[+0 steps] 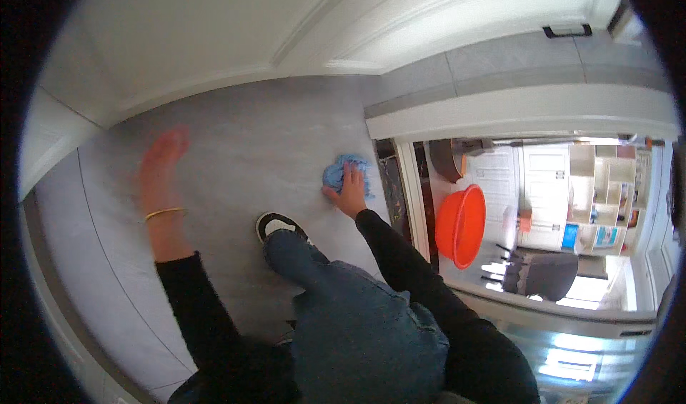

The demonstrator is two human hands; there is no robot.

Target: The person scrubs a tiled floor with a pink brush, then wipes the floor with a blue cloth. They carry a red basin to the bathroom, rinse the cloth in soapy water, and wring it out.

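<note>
A crumpled blue cloth (333, 177) lies on the grey tile floor (257, 131), close to the dark doorway threshold (394, 189). My right hand (351, 192) presses down on it with the fingers over the cloth and the thumb out at its left side. Off to the left, my left hand (165, 155) is blurred, with a gold-coloured bangle (165, 212) at the wrist. Nothing shows in that hand, and its finger positions are unclear. My shoe (278, 225) and bent, jeans-covered knee (289, 254) are between my two arms.
A white panelled door (225, 34) borders the floor ahead. Through the doorway at right stand an orange-red plastic basin (461, 227), a dark-covered chair (544, 275) and white shelving (605, 189). A white door frame (514, 109) edges the opening.
</note>
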